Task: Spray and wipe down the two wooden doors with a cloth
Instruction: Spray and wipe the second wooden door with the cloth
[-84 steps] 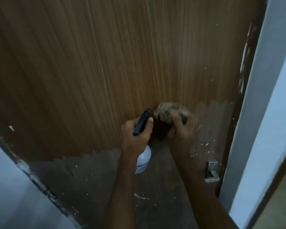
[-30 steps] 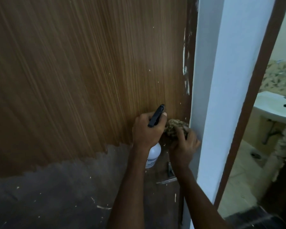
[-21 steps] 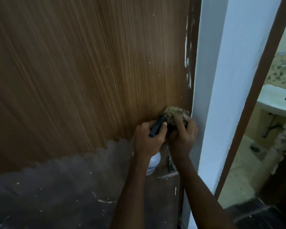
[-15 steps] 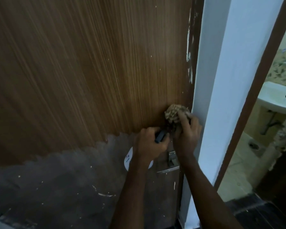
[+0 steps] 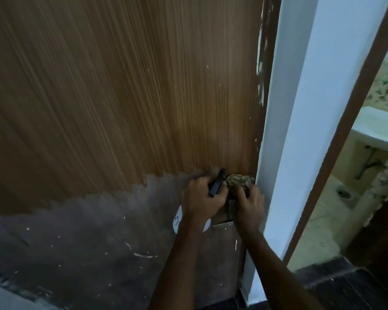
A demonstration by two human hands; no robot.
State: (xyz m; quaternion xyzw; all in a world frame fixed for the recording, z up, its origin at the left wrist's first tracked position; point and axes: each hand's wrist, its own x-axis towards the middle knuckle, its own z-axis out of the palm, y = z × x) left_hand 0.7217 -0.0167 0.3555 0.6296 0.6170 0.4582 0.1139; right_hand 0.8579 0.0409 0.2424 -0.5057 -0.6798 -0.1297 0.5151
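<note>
A wooden door (image 5: 121, 97) fills the view, brown grain above and a dull grey lower part. My left hand (image 5: 202, 198) grips a white spray bottle (image 5: 177, 220) by its black trigger head (image 5: 216, 185); most of the bottle is hidden behind my wrist. My right hand (image 5: 248, 206) holds a crumpled mottled cloth (image 5: 239, 181) and presses it on the door near its right edge, just above a metal latch (image 5: 230, 209).
A white wall post (image 5: 300, 130) stands right of the door. Beyond it a brown frame (image 5: 349, 121) opens onto a bathroom with a white sink (image 5: 376, 128) and a beige tiled floor (image 5: 323, 220). Dark floor tiles (image 5: 345, 291) lie below.
Both hands have moved down the door's right edge, from the brown grain to the border with the grey part. The cloth went down with my right hand. The bottle stays in my left hand.
</note>
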